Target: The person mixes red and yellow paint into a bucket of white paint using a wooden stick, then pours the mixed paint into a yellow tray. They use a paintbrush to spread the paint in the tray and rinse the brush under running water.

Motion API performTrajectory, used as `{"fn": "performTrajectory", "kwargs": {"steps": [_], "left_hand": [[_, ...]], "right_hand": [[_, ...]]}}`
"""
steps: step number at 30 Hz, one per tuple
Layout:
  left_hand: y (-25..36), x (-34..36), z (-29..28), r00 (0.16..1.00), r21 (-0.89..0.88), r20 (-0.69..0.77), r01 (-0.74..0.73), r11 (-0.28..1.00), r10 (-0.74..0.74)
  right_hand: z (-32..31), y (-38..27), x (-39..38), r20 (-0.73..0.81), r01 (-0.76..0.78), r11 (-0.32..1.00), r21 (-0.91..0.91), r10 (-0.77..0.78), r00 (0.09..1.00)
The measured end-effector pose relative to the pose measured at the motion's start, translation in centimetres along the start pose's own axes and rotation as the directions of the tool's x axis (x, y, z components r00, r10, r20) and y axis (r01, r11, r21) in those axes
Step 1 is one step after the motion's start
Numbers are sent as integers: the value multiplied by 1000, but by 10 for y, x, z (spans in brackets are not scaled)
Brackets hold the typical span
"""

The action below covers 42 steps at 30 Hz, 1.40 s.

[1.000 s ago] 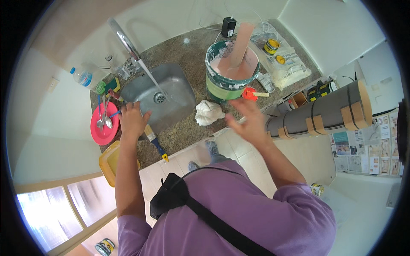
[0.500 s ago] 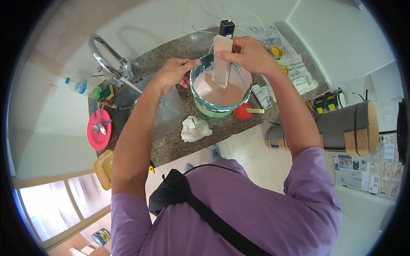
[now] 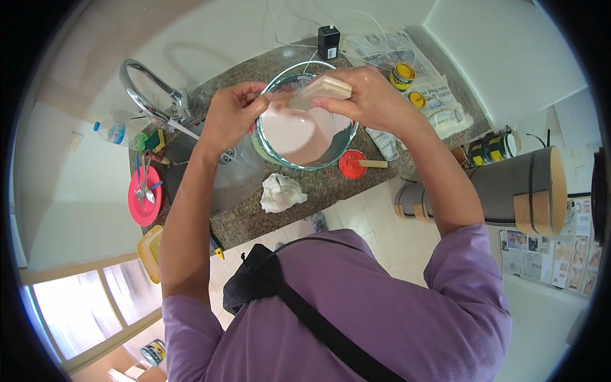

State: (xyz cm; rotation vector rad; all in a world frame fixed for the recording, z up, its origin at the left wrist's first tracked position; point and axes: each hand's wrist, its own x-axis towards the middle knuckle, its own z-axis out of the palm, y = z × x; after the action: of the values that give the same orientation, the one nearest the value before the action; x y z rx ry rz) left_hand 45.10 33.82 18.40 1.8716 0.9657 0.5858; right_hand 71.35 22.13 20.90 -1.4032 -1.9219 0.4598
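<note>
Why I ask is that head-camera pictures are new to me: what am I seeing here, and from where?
There is no machine here, just two bare hands. Each picture comes from a wide fisheye camera worn on the head, looking down, so straight edges bend. The right hand grips a flat wooden stick over a bucket of pale pink liquid; the left hand is at the bucket's rim, its exact grip unclear. On the speckled countertop are a crumpled white cloth and a red lid with a wooden strip on it. To the left are a tap, a sink and a pink plate holding spoons.
</note>
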Motion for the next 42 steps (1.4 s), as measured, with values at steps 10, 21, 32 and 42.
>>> {"fn": "performTrajectory", "kwargs": {"steps": [10, 21, 32, 42], "left_hand": [[-26, -8, 8, 993, -149, -120, -23, 989, 5], [-55, -14, 3, 986, -207, -167, -52, 977, 17], [-40, -37, 29, 968, -133, -248, -62, 989, 27], [-25, -25, 15, 981, -112, -166, -120, 986, 100]], "right_hand": [[35, -7, -49, -130, -214, 947, 240, 250, 959], [31, -6, 18, -78, -71, 997, -44, 67, 995], [52, -32, -77, -204, -265, 901, 343, 347, 915], [29, -12, -44, -218, -94, 995, -28, 85, 972]]}}
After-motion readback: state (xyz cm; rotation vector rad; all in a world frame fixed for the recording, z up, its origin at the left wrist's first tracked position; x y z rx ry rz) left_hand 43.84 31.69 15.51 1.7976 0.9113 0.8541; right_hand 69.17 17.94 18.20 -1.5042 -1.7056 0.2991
